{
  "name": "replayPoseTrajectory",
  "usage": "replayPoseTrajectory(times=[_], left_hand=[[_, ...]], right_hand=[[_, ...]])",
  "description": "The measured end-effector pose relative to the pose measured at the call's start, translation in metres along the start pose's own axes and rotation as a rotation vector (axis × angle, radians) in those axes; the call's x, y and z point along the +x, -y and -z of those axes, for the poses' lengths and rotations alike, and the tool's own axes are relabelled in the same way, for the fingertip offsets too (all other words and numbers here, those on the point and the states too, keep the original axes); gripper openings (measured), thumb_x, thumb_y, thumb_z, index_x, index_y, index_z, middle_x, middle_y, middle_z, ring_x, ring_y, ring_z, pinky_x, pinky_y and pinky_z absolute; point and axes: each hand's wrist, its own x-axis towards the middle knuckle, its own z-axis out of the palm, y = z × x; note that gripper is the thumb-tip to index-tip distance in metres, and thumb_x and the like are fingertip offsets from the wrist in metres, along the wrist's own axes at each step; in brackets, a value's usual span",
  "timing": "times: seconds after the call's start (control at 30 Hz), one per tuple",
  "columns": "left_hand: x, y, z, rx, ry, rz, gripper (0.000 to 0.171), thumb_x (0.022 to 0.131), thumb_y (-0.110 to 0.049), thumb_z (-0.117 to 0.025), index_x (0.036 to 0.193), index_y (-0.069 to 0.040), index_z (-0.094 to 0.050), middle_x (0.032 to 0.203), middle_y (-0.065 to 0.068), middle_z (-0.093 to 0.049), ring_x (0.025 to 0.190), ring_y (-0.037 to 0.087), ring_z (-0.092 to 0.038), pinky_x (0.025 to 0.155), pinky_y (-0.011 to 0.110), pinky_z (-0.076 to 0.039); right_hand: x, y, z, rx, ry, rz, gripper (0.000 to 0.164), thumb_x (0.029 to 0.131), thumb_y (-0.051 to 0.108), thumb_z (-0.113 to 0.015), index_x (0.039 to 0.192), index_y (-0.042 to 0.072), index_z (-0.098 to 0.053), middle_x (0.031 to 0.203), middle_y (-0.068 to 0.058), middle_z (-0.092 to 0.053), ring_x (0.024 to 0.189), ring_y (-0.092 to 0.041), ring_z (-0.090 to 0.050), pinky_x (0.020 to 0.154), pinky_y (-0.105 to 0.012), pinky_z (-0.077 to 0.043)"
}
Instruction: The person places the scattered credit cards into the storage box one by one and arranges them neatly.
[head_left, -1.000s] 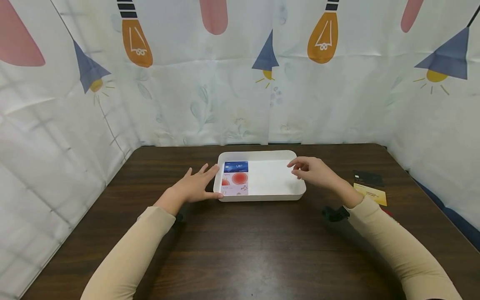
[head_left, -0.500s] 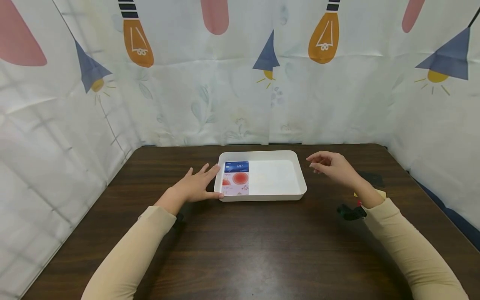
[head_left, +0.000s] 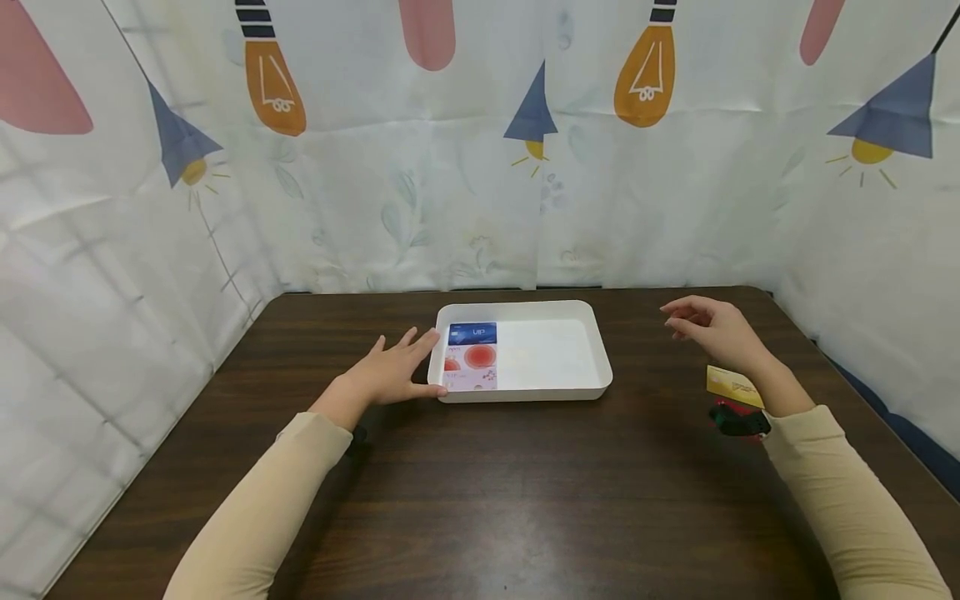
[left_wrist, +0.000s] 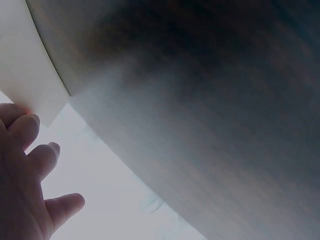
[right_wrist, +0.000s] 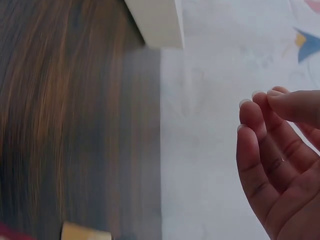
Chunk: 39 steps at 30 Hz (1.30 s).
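Nearest are the two beige sleeves, the left sleeve (head_left: 251, 508) and the right sleeve (head_left: 855, 500), over the dark wooden table (head_left: 487, 475). By the right cuff sits a dark wrist strap (head_left: 738, 422), with a partly covered red item (head_left: 741, 406) showing around it; just past that lies a gold card (head_left: 733, 386). To the left, the left hand (head_left: 382, 371) is spread and released — thumb and fingertips touching the left end of a white tray (head_left: 551, 395). Inside that end of the tray come a lavender card (head_left: 470, 381), then a pink card (head_left: 465, 357) with red circles, and farthest a blue VIP card (head_left: 473, 333). Right of the tray and apart from it, the right hand (head_left: 712, 329) is free, its fingers loosely bent. Behind everything hangs a white cloth (head_left: 450, 208) printed with lamps and bulbs.
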Motion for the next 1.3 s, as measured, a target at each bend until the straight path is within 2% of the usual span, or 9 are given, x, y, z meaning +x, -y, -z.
replayPoseTrajectory(times=[0.17,0.33,0.57,0.63,0.77,1.0,1.3], left_hand=[[0.000,0.000,0.000,0.008,0.003,0.006,0.109,0.089,-0.071,-0.063,0.165,-0.009,-0.015,0.168,0.014,-0.022,0.155,0.037,-0.013,0.117,0.071,-0.004],[0.000,0.002,-0.001,0.018,0.000,0.010,0.110,0.089,-0.072,-0.062,0.165,-0.009,-0.014,0.168,0.013,-0.022,0.155,0.037,-0.012,0.117,0.071,-0.004],[-0.001,0.002,-0.002,0.035,-0.006,0.008,0.109,0.089,-0.073,-0.060,0.166,-0.010,-0.014,0.168,0.013,-0.022,0.155,0.037,-0.013,0.117,0.072,-0.005],[-0.001,0.002,-0.002,0.037,-0.007,0.006,0.109,0.089,-0.073,-0.060,0.165,-0.009,-0.015,0.169,0.013,-0.021,0.155,0.037,-0.013,0.116,0.072,-0.005],[0.000,0.002,-0.003,0.040,-0.009,0.003,0.109,0.089,-0.073,-0.060,0.166,-0.010,-0.014,0.169,0.012,-0.020,0.155,0.037,-0.013,0.116,0.072,-0.005],[0.001,0.002,-0.003,0.041,-0.008,0.001,0.110,0.089,-0.075,-0.059,0.165,-0.009,-0.015,0.169,0.012,-0.021,0.155,0.037,-0.014,0.116,0.072,-0.005],[0.000,0.001,0.000,0.049,-0.006,0.002,0.109,0.089,-0.074,-0.060,0.166,-0.010,-0.015,0.169,0.012,-0.021,0.155,0.037,-0.014,0.117,0.071,-0.005]], right_hand=[[-0.009,-0.015,0.015,-0.013,-0.036,-0.025,0.030,0.105,0.017,-0.061,0.129,-0.001,-0.065,0.105,-0.012,-0.070,0.084,-0.004,-0.067,0.072,-0.020,-0.054],[-0.016,-0.029,0.028,-0.022,-0.043,-0.065,0.032,0.106,0.017,-0.060,0.131,-0.003,-0.062,0.110,-0.021,-0.068,0.085,-0.006,-0.068,0.072,-0.018,-0.054],[-0.025,-0.051,0.039,-0.013,-0.058,-0.134,0.036,0.106,0.020,-0.060,0.131,-0.006,-0.060,0.105,-0.014,-0.070,0.083,0.000,-0.064,0.070,-0.017,-0.053],[-0.028,-0.057,0.040,0.001,-0.057,-0.153,0.037,0.106,0.020,-0.059,0.131,-0.008,-0.059,0.105,-0.017,-0.071,0.082,0.002,-0.063,0.070,-0.018,-0.054],[-0.032,-0.067,0.043,0.021,-0.039,-0.210,0.041,0.107,0.019,-0.059,0.133,-0.011,-0.056,0.108,-0.019,-0.070,0.082,0.001,-0.064,0.070,-0.021,-0.055],[-0.037,-0.081,0.051,-0.012,0.051,-0.308,0.047,0.109,0.020,-0.052,0.138,-0.017,-0.048,0.124,-0.038,-0.059,0.083,-0.005,-0.064,0.070,-0.022,-0.056],[-0.041,-0.102,0.063,-0.081,0.117,-0.393,0.048,0.109,0.018,-0.051,0.133,-0.023,-0.045,0.115,-0.038,-0.061,0.081,-0.018,-0.063,0.066,-0.026,-0.056]])
